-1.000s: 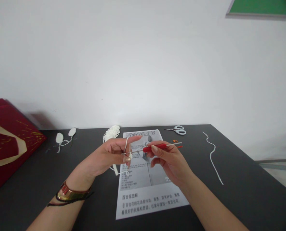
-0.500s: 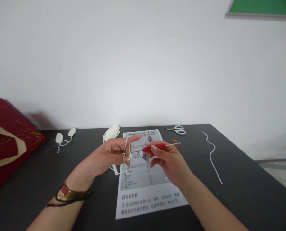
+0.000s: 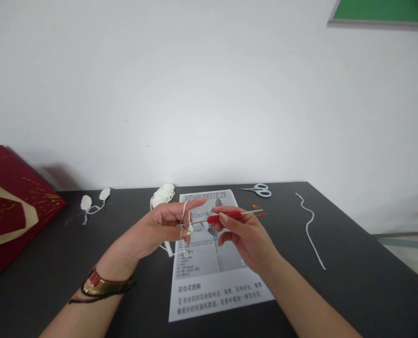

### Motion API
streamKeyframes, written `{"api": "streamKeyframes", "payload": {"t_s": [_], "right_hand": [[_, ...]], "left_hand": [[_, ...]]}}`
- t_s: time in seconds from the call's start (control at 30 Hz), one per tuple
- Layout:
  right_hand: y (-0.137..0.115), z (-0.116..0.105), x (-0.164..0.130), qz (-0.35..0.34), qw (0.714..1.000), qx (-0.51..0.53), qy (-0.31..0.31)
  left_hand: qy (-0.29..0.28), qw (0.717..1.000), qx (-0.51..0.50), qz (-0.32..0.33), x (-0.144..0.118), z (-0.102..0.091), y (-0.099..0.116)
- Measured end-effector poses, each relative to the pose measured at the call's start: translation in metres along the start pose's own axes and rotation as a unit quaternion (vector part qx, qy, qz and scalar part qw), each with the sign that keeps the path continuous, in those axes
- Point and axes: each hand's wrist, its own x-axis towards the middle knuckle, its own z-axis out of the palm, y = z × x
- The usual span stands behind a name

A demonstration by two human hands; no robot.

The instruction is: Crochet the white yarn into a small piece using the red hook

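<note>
In my right hand [image 3: 246, 237] is a crochet hook [image 3: 225, 216] with a red grip, pinched between thumb and fingers. Its thin metal shaft points left to the yarn at my left fingertips. My left hand [image 3: 166, 223] is closed, thumb against fingers, on white yarn [image 3: 184, 211]; a strand loops over its outstretched index finger. A small crocheted piece hangs partly hidden below those fingers. Behind the left hand lies a ball of white yarn [image 3: 164, 193]. Under both hands is a printed pattern sheet [image 3: 223, 295].
Scissors [image 3: 260, 189] lie at the back, near an orange stitch marker [image 3: 255, 206]. A loose strand of yarn [image 3: 309, 225] is on the right. Two crocheted white pieces [image 3: 86, 203] joined by yarn rest at left, beside a red gift bag [image 3: 26, 192]. A white wall stands behind the black table.
The right hand and the crochet hook have shifted very slightly to the left. The left hand stays in place with the yarn.
</note>
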Motion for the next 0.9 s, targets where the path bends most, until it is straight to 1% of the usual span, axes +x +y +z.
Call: {"api": "streamKeyframes", "payload": {"t_s": [0.23, 0.43, 0.7, 0.9], "right_hand": [[0.0017, 0.001, 0.0004, 0.001, 1.0, -0.004, -0.006], [0.0031, 0.0016, -0.0005, 0.001, 1.0, -0.005, -0.01], [0.0034, 0.003, -0.0007, 0.002, 1.0, 0.006, -0.006], [0.0047, 0.004, -0.0005, 0.01, 1.0, 0.02, 0.002]], "left_hand": [[-0.003, 1.0, 0.005, 0.003, 0.0011, -0.0005, -0.0001], [-0.007, 1.0, 0.007, -0.007, 0.0, 0.0014, 0.0016], [-0.008, 1.0, 0.011, -0.009, 0.0032, 0.0011, 0.0009], [-0.007, 1.0, 0.016, -0.004, 0.001, 0.0, -0.0013]]}}
